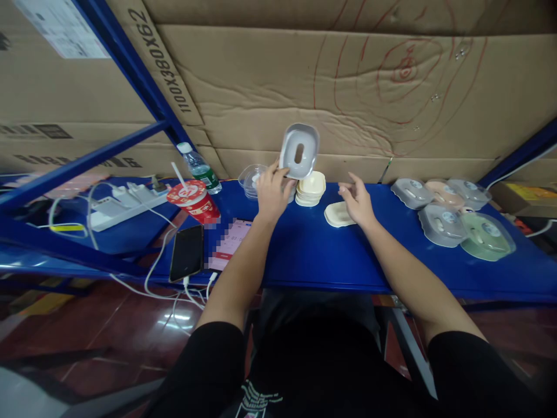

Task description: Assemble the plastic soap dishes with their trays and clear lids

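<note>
Held up off the table is a grey plastic dish (308, 152) with rounded corners and an oval slot in its middle. My left hand (272, 196) is closed on its lower left edge, tilting its face towards me. Just below it, a stack of cream-coloured dishes (310, 189) stands on the blue table (313, 255). My right hand (359, 203) hovers with fingers apart beside a cream dish (337, 215) that lies flat; whether they touch I cannot tell. Behind my left hand is a clear plastic container (250, 181).
Several lidded dishes (442, 223) in grey, peach and green sit on the right. To the left are a red cup (195, 203) with a straw, a water bottle (202, 171), two phones (187, 252), cables and a power strip (126, 208). Cardboard (261, 69) rises behind.
</note>
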A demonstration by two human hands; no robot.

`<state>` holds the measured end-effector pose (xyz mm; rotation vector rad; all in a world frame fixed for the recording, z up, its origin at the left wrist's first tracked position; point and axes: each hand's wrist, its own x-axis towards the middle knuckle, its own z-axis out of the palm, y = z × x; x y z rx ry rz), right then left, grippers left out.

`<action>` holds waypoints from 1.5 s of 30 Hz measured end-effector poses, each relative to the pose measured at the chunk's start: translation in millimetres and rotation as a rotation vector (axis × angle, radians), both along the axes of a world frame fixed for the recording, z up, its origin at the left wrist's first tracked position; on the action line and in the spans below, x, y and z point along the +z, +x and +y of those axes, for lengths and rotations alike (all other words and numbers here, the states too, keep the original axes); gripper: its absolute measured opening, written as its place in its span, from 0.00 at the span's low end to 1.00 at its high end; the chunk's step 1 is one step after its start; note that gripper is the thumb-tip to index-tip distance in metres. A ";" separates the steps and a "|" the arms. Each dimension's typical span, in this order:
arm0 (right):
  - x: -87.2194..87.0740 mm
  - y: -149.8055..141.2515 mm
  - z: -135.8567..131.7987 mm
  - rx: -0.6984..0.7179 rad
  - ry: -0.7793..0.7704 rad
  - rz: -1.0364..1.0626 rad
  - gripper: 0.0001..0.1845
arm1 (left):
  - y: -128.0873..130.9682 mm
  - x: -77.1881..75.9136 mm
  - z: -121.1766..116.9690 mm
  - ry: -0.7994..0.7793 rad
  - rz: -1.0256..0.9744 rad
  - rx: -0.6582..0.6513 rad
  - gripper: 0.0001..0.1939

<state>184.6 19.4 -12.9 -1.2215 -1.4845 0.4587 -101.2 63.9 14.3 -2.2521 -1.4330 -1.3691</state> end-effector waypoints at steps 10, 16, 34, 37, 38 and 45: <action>13.9 -0.3 -14.8 0.121 -0.007 -0.681 0.39 | -4.0 -14.0 12.4 -0.126 0.023 0.110 0.42; 21.3 -3.5 -24.1 0.297 -0.222 -0.959 0.52 | -4.8 -9.7 11.8 -0.138 0.039 0.118 0.36; 24.2 8.6 -19.6 0.196 -0.202 -1.131 0.17 | -0.4 -16.2 11.9 -0.114 -0.100 0.105 0.39; 24.5 8.2 -19.5 0.143 -0.189 -1.144 0.11 | -0.7 -16.5 12.3 -0.107 -0.115 0.108 0.39; 24.1 8.2 -19.4 0.098 -0.167 -1.128 0.10 | -0.5 -16.2 11.9 -0.104 -0.119 0.112 0.39; 22.6 6.8 -19.8 -0.199 0.002 -0.853 0.15 | 6.1 -12.0 4.4 -0.076 -0.114 0.099 0.38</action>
